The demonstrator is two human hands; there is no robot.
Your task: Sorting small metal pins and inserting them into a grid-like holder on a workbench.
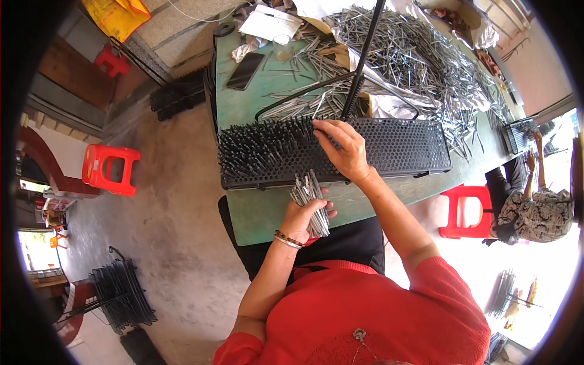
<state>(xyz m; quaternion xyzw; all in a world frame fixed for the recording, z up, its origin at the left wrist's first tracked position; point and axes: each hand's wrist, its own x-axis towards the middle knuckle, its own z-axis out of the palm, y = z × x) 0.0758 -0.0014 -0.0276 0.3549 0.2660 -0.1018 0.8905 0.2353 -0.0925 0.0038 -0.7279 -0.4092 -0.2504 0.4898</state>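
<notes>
A long black perforated rack (395,143) lies across the near side of the green table. Many thin dark rods (255,149) stand upright in the holes of its left part, while the right part shows bare holes. My left hand (301,220), with a beaded bracelet on the wrist, is closed around a bundle of thin silvery metal rods (311,204) just in front of the rack. Over the rack's middle, my right hand (344,149) has its thumb and forefinger pinched together at the edge of the standing rods. Whatever sits between those fingertips is too small to make out.
A big heap of metal rods (401,55) covers the far table (267,210). A black metal frame (356,79) rises behind the rack. A phone (246,71) lies far left. Red stools (112,169) stand on the floor. Another person (535,210) works at the right.
</notes>
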